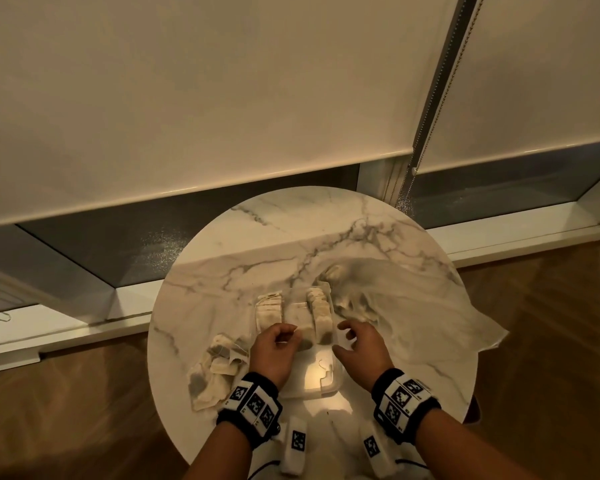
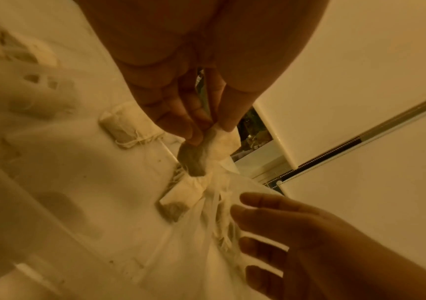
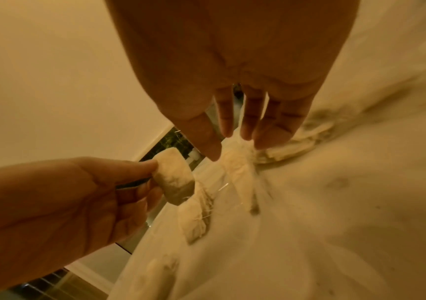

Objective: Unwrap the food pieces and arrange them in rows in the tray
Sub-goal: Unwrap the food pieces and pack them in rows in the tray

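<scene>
Pale roller blinds (image 1: 222, 98) hang low behind a round marble tabletop (image 1: 326, 230), with wooden floor (image 1: 66, 410) on both sides and a bead chain (image 1: 440, 81) dangling between the two blinds. Toward the tabletop's left edge lies a heap of empty wrappers (image 1: 215, 368), crumpled and overlapping. Just right of it the left hand (image 1: 274, 351) is over the near half of the clear tray (image 1: 326, 386), its grip closed as a pinch of thumb and fingertips on one food piece (image 2: 201, 150), a pale packet with a dark end, held above the tray floor. The tray sits at the middle of the tabletop, toward the near edge. At its far end stand two rows of pieces: a left row (image 1: 269, 310) and a right row (image 1: 321, 313), with a bare lane between them that the left hand partly hides. The right hand (image 1: 361, 348) hovers beside the tray's right wall, fingers spread and loose, grip open and holding nothing. Beyond it a thin white bag (image 1: 413, 306) sprawls to the right edge and spills over it, with more pieces inside, blurred.
</scene>
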The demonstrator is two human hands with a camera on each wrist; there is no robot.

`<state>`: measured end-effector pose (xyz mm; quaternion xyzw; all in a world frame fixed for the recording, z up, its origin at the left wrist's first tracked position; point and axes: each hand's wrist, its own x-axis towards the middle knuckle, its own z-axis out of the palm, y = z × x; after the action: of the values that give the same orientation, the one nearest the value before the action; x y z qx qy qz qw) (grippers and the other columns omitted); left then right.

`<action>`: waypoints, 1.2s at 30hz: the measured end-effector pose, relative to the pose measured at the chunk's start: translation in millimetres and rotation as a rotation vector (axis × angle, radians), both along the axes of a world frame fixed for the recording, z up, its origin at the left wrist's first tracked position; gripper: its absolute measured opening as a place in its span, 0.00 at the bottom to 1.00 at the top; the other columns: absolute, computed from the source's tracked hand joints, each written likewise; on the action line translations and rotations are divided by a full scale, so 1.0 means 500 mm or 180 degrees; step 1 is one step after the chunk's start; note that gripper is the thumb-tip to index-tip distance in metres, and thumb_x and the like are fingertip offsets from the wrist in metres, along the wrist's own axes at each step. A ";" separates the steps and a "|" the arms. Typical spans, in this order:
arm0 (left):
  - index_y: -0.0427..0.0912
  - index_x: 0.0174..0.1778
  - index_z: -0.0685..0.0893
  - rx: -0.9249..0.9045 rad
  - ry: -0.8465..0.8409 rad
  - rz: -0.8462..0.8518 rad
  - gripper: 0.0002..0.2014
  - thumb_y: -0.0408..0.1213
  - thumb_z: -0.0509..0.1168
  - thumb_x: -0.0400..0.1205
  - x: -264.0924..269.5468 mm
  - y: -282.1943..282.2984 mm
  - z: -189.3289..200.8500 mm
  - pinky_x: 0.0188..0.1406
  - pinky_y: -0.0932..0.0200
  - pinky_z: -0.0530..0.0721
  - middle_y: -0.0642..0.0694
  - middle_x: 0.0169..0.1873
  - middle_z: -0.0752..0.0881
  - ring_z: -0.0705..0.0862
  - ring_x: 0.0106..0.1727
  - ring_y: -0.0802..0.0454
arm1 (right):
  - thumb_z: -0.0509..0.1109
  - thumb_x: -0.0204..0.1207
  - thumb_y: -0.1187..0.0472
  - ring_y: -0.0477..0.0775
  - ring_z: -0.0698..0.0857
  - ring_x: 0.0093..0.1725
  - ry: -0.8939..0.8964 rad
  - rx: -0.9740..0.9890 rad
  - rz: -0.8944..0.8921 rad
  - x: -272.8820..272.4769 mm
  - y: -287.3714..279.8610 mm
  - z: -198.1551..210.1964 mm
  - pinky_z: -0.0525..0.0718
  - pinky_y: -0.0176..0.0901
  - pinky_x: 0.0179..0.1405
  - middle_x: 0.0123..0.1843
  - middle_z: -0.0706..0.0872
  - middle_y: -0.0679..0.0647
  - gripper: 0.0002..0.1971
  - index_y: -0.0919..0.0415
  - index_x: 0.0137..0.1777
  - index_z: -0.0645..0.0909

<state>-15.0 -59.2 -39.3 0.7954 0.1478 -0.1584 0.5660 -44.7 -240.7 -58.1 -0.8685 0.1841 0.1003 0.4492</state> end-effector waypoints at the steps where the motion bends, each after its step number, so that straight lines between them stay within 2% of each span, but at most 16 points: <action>1: 0.51 0.44 0.88 0.0060 0.0087 -0.0022 0.02 0.40 0.74 0.79 0.003 -0.004 -0.008 0.54 0.44 0.89 0.53 0.39 0.91 0.89 0.45 0.54 | 0.78 0.73 0.56 0.46 0.81 0.49 0.0158 -0.0068 0.0017 0.000 -0.009 -0.008 0.74 0.33 0.48 0.54 0.81 0.50 0.20 0.51 0.65 0.80; 5: 0.51 0.44 0.86 0.0176 0.0266 -0.0043 0.03 0.37 0.71 0.80 0.009 -0.034 -0.020 0.54 0.45 0.89 0.48 0.39 0.90 0.89 0.42 0.50 | 0.77 0.75 0.50 0.46 0.82 0.48 0.0592 -0.0053 0.0126 -0.009 -0.022 -0.030 0.75 0.34 0.46 0.49 0.83 0.48 0.21 0.51 0.65 0.79; 8: 0.46 0.47 0.86 -0.0325 0.0375 0.0158 0.05 0.31 0.69 0.82 0.017 -0.054 -0.007 0.51 0.47 0.89 0.41 0.38 0.89 0.87 0.38 0.48 | 0.75 0.75 0.46 0.44 0.81 0.48 0.0081 -0.0180 0.0107 -0.013 -0.021 -0.024 0.77 0.35 0.46 0.49 0.81 0.44 0.17 0.47 0.61 0.81; 10: 0.38 0.50 0.85 -0.0890 0.0570 0.0385 0.04 0.28 0.67 0.83 0.017 -0.062 0.006 0.47 0.51 0.88 0.39 0.37 0.89 0.86 0.37 0.47 | 0.74 0.76 0.46 0.43 0.81 0.46 -0.0339 0.0026 0.0151 -0.008 -0.024 -0.010 0.81 0.37 0.47 0.47 0.82 0.42 0.12 0.43 0.58 0.82; 12: 0.34 0.53 0.83 -0.1564 0.0802 0.0625 0.05 0.26 0.65 0.84 0.012 -0.068 0.021 0.45 0.54 0.89 0.38 0.37 0.90 0.88 0.38 0.46 | 0.74 0.78 0.50 0.43 0.84 0.42 -0.0451 0.0623 0.0136 0.001 -0.026 0.008 0.85 0.40 0.44 0.43 0.86 0.45 0.07 0.45 0.54 0.84; 14: 0.34 0.53 0.81 -0.2135 0.0989 0.0874 0.04 0.24 0.63 0.84 0.008 -0.070 0.027 0.44 0.54 0.89 0.37 0.36 0.90 0.89 0.38 0.45 | 0.75 0.79 0.56 0.44 0.85 0.38 -0.0427 0.1200 -0.0030 0.012 -0.027 0.020 0.85 0.41 0.36 0.40 0.88 0.50 0.03 0.51 0.51 0.86; 16: 0.35 0.49 0.80 -0.2507 0.1108 0.1128 0.05 0.23 0.60 0.85 0.006 -0.070 0.029 0.43 0.54 0.90 0.37 0.34 0.89 0.89 0.39 0.44 | 0.74 0.79 0.65 0.47 0.85 0.34 -0.0385 0.1578 -0.0200 0.020 -0.027 0.030 0.84 0.41 0.29 0.37 0.88 0.55 0.02 0.58 0.48 0.86; 18: 0.35 0.47 0.79 -0.2652 0.1190 0.1280 0.06 0.22 0.60 0.84 0.004 -0.069 0.026 0.42 0.54 0.91 0.36 0.35 0.89 0.89 0.39 0.43 | 0.73 0.79 0.69 0.48 0.86 0.33 -0.0361 0.1746 -0.0249 0.025 -0.027 0.038 0.85 0.40 0.28 0.34 0.88 0.54 0.04 0.62 0.45 0.87; 22: 0.35 0.50 0.79 -0.2655 0.1226 0.1331 0.06 0.22 0.60 0.84 -0.005 -0.063 0.016 0.48 0.51 0.89 0.35 0.39 0.88 0.89 0.42 0.41 | 0.74 0.79 0.67 0.47 0.87 0.32 -0.0343 0.1794 -0.0123 0.030 -0.025 0.043 0.87 0.42 0.31 0.33 0.89 0.53 0.03 0.62 0.44 0.88; 25: 0.35 0.52 0.80 -0.2555 0.1190 0.1401 0.06 0.23 0.61 0.84 -0.009 -0.057 0.010 0.52 0.49 0.87 0.34 0.42 0.88 0.88 0.46 0.40 | 0.75 0.79 0.64 0.46 0.86 0.33 -0.0357 0.1555 -0.0039 0.031 -0.021 0.038 0.86 0.42 0.31 0.33 0.89 0.50 0.04 0.58 0.43 0.89; 28: 0.40 0.61 0.81 -0.1702 0.0987 0.1303 0.11 0.29 0.66 0.83 -0.010 -0.041 -0.007 0.52 0.50 0.88 0.37 0.51 0.87 0.87 0.53 0.41 | 0.77 0.77 0.59 0.40 0.87 0.36 -0.0431 0.0747 0.0245 0.039 -0.027 0.033 0.85 0.36 0.37 0.35 0.90 0.43 0.03 0.51 0.43 0.91; 30: 0.43 0.62 0.82 -0.1240 0.0768 0.1196 0.12 0.30 0.67 0.83 -0.011 -0.028 -0.014 0.53 0.50 0.87 0.40 0.53 0.87 0.86 0.56 0.41 | 0.77 0.77 0.55 0.39 0.86 0.40 -0.0325 0.0135 0.0798 0.047 -0.031 0.033 0.82 0.32 0.43 0.39 0.91 0.42 0.03 0.50 0.46 0.93; 31: 0.43 0.61 0.82 -0.1112 0.0666 0.1120 0.12 0.30 0.67 0.82 -0.012 -0.023 -0.014 0.52 0.51 0.86 0.41 0.53 0.86 0.86 0.55 0.42 | 0.77 0.77 0.53 0.39 0.86 0.41 -0.0201 -0.0082 0.1037 0.050 -0.030 0.036 0.81 0.34 0.45 0.41 0.91 0.43 0.04 0.50 0.47 0.93; 33: 0.45 0.58 0.84 -0.0833 0.0487 0.0859 0.12 0.28 0.68 0.81 -0.013 -0.016 -0.016 0.47 0.55 0.86 0.44 0.54 0.87 0.86 0.53 0.47 | 0.75 0.78 0.50 0.41 0.86 0.43 -0.0058 -0.0373 0.1159 0.054 -0.025 0.042 0.84 0.39 0.48 0.43 0.91 0.43 0.06 0.48 0.48 0.92; 36: 0.50 0.52 0.85 -0.0404 0.0158 0.0377 0.12 0.29 0.71 0.79 -0.015 -0.012 -0.018 0.39 0.67 0.82 0.49 0.56 0.87 0.86 0.49 0.56 | 0.70 0.80 0.46 0.44 0.86 0.44 -0.0294 -0.1078 0.1125 0.057 -0.017 0.042 0.85 0.44 0.47 0.46 0.90 0.42 0.08 0.45 0.50 0.90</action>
<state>-22.4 -65.2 -48.2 0.7436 0.1983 -0.1534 0.6199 -16.3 -249.0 -37.1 -0.9537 0.0228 0.1053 0.2807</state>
